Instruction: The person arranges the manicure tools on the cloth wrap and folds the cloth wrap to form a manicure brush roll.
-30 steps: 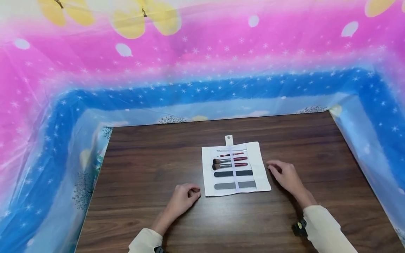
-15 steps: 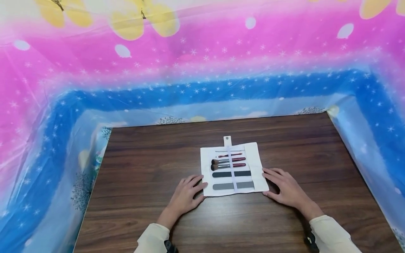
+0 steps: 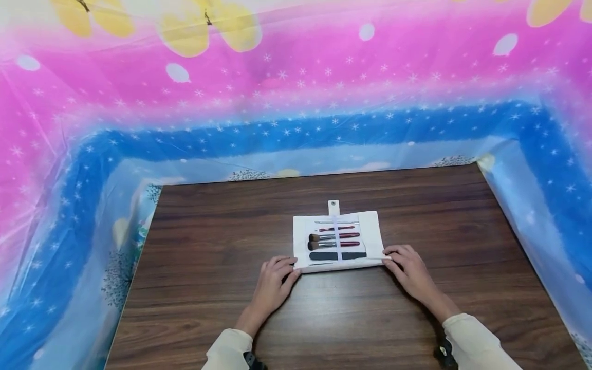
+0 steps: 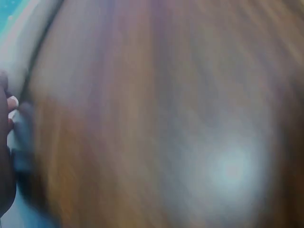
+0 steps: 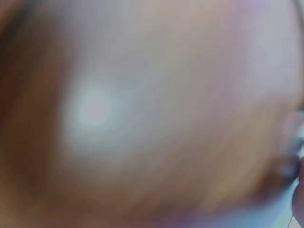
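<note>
A white fabric roll-up case lies spread on the table, its near edge folded up a little. My left hand pinches that edge at the left corner, and my right hand pinches it at the right corner. Under a pale strap in the case lie two makeup brushes with red handles, a thin red tool, a slim silver tool near the top, and a black nail file. The raised fold hides most of the grey file. Both wrist views are blurred, showing mostly table.
A snap tab sticks out from the case's far edge. The dark wooden table extends around it on all sides. A pink and blue patterned cloth hangs behind the table and along both sides.
Both hands came in to the case's near corners, first with fingers spread, then pinching. The near edge has lifted and folded away from me, covering most of the grey file.
</note>
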The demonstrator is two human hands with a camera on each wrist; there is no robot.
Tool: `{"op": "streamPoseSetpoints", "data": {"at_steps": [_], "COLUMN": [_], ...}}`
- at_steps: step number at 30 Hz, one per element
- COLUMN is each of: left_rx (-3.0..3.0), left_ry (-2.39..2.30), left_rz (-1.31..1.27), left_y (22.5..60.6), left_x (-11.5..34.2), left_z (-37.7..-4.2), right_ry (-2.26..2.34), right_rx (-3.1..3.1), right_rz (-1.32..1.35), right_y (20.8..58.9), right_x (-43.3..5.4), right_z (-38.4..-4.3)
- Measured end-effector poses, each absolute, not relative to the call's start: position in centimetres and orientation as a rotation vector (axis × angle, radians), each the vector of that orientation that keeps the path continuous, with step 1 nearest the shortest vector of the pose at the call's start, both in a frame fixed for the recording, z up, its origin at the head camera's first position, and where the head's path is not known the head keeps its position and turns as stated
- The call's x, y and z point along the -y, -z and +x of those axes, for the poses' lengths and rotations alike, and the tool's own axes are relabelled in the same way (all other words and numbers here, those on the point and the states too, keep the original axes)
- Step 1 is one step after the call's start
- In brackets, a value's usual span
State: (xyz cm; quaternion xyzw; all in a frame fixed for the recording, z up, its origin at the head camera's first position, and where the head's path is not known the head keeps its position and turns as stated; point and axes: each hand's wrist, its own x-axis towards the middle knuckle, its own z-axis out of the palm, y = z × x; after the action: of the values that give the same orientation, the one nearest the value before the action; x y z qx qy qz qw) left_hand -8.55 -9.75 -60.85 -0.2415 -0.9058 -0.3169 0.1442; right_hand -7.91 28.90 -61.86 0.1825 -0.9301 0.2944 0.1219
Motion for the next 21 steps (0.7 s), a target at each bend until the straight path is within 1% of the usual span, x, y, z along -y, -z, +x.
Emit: {"op": "streamPoseSetpoints", "data": {"at_steps": [4, 10, 18, 21], "left_rx": [2.61, 2.656, 2.706, 2.699], "left_ry": [0.971, 0.99, 0.76, 0.752], "left_rz": [-0.518, -0.33, -0.311, -0.312], "left_y": [60.3, 59.9, 60.6, 60.9], "left_x": [8.8, 7.6, 7.0, 7.0], "left_z": [-9.2, -10.6, -11.2, -11.2], "right_ry": [-1.054, -1.076, -0.78, -0.751], "right_rx": [2.73, 2.918, 2.999, 2.944], "right_rz": [0.339, 0.176, 0.15, 0.129], "right_y": [61.0, 59.7, 59.7, 60.1], "right_x": [-27.8, -27.5, -26.8, -26.9], "right_z": [-9.3, -11.1, -11.6, -11.4]}}
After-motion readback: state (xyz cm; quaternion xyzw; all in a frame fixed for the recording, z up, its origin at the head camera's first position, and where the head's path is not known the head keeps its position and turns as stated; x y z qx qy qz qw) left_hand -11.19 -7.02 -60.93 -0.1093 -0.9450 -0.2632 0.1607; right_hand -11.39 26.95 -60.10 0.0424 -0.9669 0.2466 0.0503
